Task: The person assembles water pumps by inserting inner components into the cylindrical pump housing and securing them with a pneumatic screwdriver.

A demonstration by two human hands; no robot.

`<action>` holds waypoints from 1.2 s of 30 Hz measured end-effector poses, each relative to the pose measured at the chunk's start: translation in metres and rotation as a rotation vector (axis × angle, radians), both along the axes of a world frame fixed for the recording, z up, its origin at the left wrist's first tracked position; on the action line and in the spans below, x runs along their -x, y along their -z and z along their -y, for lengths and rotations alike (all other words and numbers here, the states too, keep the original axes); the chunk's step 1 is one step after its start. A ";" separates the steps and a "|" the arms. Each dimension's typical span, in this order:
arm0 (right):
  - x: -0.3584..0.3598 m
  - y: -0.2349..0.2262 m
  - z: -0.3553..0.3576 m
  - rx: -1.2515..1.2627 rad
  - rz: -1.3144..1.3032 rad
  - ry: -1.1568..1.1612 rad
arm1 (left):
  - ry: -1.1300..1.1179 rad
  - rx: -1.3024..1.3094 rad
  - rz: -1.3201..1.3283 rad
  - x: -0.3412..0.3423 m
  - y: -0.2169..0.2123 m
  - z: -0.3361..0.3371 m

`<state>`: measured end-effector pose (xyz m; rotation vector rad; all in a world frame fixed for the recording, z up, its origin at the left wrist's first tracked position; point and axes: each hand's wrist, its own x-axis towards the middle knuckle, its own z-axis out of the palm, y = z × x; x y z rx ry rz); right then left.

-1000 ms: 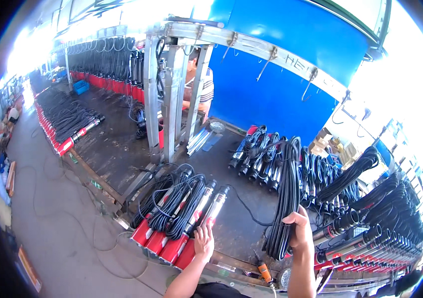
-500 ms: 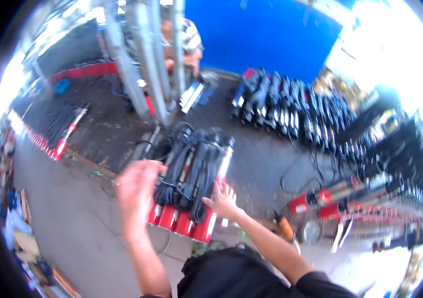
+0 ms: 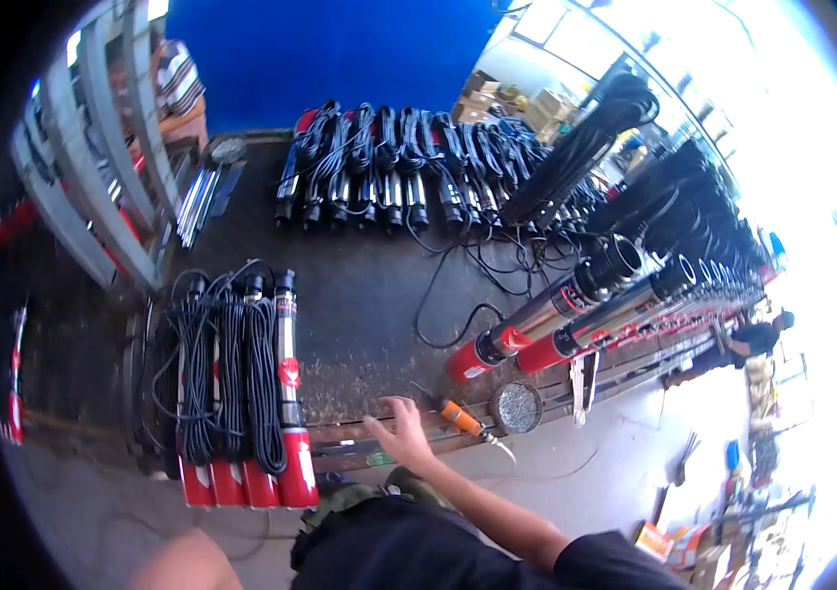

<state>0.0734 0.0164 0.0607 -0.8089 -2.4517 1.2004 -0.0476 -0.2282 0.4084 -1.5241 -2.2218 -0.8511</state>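
My right hand (image 3: 404,433) hovers over the near edge of the workbench, fingers spread and holding nothing. Closest to it lies an orange-handled tool (image 3: 461,417) with a thin tip. Left of that hand, a row of several pumps (image 3: 297,467) lies side by side, with red ends toward me and silver bodies. Coils of black cable (image 3: 231,379) rest on them; the rightmost pump's body is uncovered. Only a blurred piece of my left arm or hand (image 3: 187,563) shows at the lower left, away from the pumps, its fingers not distinguishable.
A round dish (image 3: 517,406) of grey material sits at the bench edge. Further pumps with coiled cables (image 3: 394,162) line the back. Large red-ended pumps (image 3: 536,349) stack on the right, loose cable (image 3: 423,320) beside them. Metal posts (image 3: 94,167) stand left; a person (image 3: 180,88) is behind.
My view has turned to the right. Both hands have come away from the pump row: the right now over the bench edge, the left down to the lower rim of the view.
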 end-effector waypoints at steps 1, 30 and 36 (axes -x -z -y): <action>-0.035 -0.009 -0.029 0.058 0.060 0.161 | 0.099 -0.022 0.023 0.014 0.010 -0.033; -0.148 -0.371 -0.111 -0.579 -0.944 -0.038 | -0.502 0.119 -0.662 -0.015 -0.012 -0.031; -0.156 -0.375 -0.111 -0.576 -0.971 0.002 | -0.747 0.202 -0.865 -0.030 -0.029 -0.040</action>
